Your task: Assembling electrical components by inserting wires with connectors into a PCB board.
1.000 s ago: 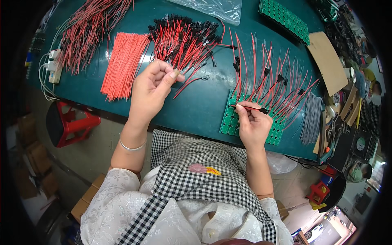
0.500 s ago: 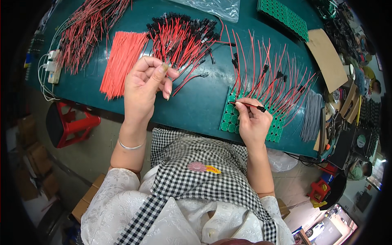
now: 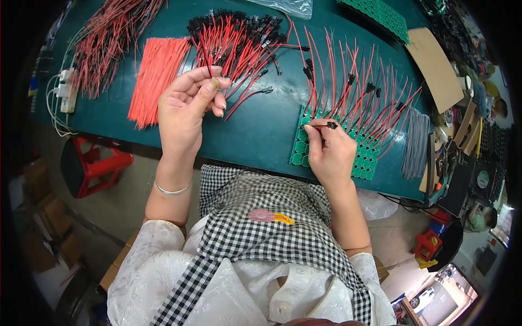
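Note:
My right hand [image 3: 333, 155] pinches a short red-and-black connector lead [image 3: 321, 126], its black plug lying over the fingers. That hand is above the near left part of a green circuit board panel [image 3: 300, 146], from which many red and black wires [image 3: 348, 76] stand up, some with black plugs. My left hand [image 3: 187, 106] is raised at the near edge of a pile of connector leads [image 3: 239, 43]. Its thumb and index finger are closed together. A dark wire shows just above them, but whether they hold it is unclear.
Left of the leads lies a bundle of red wires [image 3: 155, 81], with more tangled wires [image 3: 111, 54] beyond. Grey wires [image 3: 416, 144] lie right of the panel. Stacked green boards [image 3: 375, 19], cardboard [image 3: 435, 76] and a power strip [image 3: 68, 95] edge the table. A red stool [image 3: 98, 165] stands below.
My right hand has moved slightly up and left over the panel with the lead. The left hand keeps its pinch and shifts a little up and left in the picture.

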